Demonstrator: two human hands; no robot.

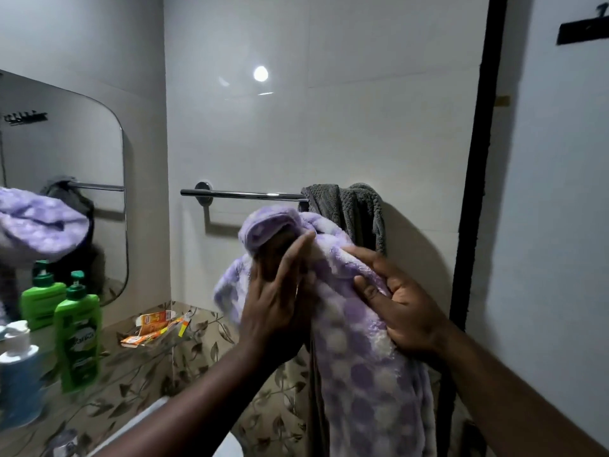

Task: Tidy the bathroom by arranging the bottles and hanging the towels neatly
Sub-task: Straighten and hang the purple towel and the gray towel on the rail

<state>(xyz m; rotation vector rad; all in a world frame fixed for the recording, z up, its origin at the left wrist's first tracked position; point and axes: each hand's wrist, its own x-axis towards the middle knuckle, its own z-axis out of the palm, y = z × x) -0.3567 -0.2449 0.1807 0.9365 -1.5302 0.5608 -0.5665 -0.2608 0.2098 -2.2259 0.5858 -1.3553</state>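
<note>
I hold a fluffy purple-and-white dotted towel (362, 374) up in front of the chrome towel rail (244, 194). My left hand (280, 301) grips its bunched upper left part, fingers pointing up. My right hand (402, 308) clutches the towel's right side, just below the rail. A grey towel (346, 209) hangs bunched over the rail's right end, partly hidden behind the purple one. On the glass shelf at left stand a green pump bottle (77, 338) and a blue bottle with a white pump (18, 367).
A mirror (66, 143) on the left wall reflects the towel and a green bottle. Orange toothpaste boxes (155, 328) lie on the glass shelf (138, 364). A black door frame (478, 159) runs down the right. Leaf-patterned tiles cover the lower wall.
</note>
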